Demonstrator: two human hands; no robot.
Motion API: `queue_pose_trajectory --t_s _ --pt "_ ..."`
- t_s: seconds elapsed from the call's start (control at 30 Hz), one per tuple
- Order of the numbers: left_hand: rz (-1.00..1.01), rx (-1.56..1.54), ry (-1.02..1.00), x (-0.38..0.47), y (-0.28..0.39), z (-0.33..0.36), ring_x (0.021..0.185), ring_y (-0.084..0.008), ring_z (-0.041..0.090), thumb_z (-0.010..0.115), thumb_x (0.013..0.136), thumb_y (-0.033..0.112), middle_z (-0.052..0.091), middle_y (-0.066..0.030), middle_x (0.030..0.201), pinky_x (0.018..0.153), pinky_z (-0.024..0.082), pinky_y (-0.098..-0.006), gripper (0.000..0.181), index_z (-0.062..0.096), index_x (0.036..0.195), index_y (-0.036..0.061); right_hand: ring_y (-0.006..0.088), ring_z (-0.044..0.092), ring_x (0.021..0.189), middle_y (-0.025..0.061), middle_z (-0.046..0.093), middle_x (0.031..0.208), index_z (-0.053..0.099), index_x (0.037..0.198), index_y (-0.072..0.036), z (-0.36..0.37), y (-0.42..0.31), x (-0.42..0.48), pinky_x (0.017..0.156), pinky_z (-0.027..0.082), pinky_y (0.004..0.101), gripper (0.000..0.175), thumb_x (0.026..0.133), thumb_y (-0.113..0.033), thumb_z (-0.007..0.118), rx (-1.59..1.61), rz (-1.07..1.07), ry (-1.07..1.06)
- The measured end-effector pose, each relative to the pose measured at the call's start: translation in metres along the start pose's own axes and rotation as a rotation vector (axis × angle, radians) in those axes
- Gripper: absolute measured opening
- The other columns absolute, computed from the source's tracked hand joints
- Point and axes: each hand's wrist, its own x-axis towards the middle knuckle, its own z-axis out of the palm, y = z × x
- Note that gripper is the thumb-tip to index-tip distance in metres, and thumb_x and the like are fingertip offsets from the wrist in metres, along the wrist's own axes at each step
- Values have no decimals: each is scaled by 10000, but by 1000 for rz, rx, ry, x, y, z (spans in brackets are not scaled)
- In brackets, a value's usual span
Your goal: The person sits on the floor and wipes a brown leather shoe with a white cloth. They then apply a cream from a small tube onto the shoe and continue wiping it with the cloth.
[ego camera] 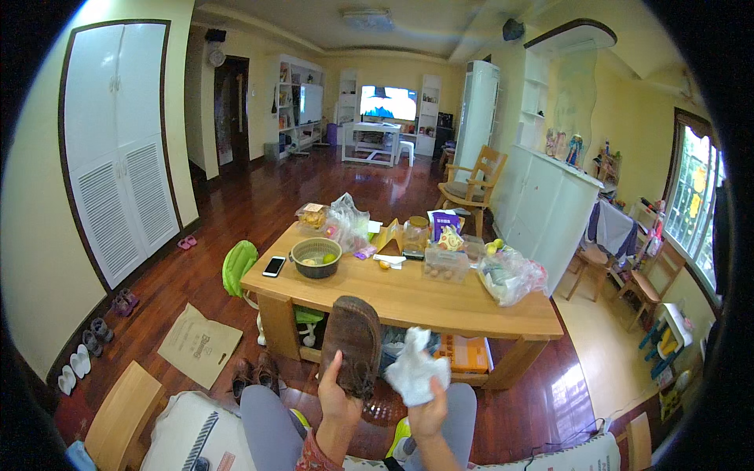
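Note:
My left hand (340, 391) grips a dark brown leather shoe (352, 329) by its lower end, with the toe pointing up and away from me. The thumb lies along the shoe's near face. To its right, my right hand (429, 412) pinches a crumpled white cloth or paper wipe (417, 368), which is apart from the shoe. Both hands are above my knees, in front of the wooden table (353, 294). On the floor left of my legs stand brown leather shoes (267, 372).
On the table are a phone (274, 266), a basket with fruit (316, 259), a glass jar (416, 232), an egg box (446, 265) and plastic bags (512, 277). A paper bag (200, 346) lies on the floor. A green chair (240, 268) stands at the table's left end.

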Motion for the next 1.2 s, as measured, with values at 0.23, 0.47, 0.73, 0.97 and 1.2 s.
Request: queue_pose_trajectory --t_s 0.23,0.47,0.73,0.97,1.2 --pt "-178 -243 -101 22 1 2 1046 -296 617 469 940 128 627 -152 1165 946 484 -447 295 563 1184 -8 305 407 1324 114 433 1434 365 1420 -79 1 -35 28 1108 297 478 531 931 -277 425 466 96 -38" --pt "-220 -190 -214 26 -4 -12 966 -292 649 525 861 35 660 -159 1062 915 503 -430 272 581 1113 -50 297 410 1322 123 430 1432 371 1412 -52 14 -51 39 1104 307 472 546 921 -285 437 369 110 -103" --pt "-252 -159 -170 10 -5 -21 885 -259 661 590 805 25 682 -130 954 855 523 -381 161 643 943 -38 258 498 1231 172 519 1331 408 1357 32 36 -57 60 1060 360 386 521 941 -277 452 -56 89 -213" --pt "-262 -176 -194 6 0 -21 866 -253 661 601 782 35 680 -115 918 849 524 -378 173 640 934 -38 231 522 1198 163 561 1287 466 1294 70 42 -43 58 1053 360 350 405 978 -183 449 -436 -106 -173" --pt "-227 -297 -234 10 -3 -37 914 -282 653 545 811 51 650 -145 1020 867 521 -408 270 562 1057 -59 214 587 1086 158 620 1170 500 1274 20 29 -21 61 974 426 333 406 977 -252 446 -348 -88 -125"
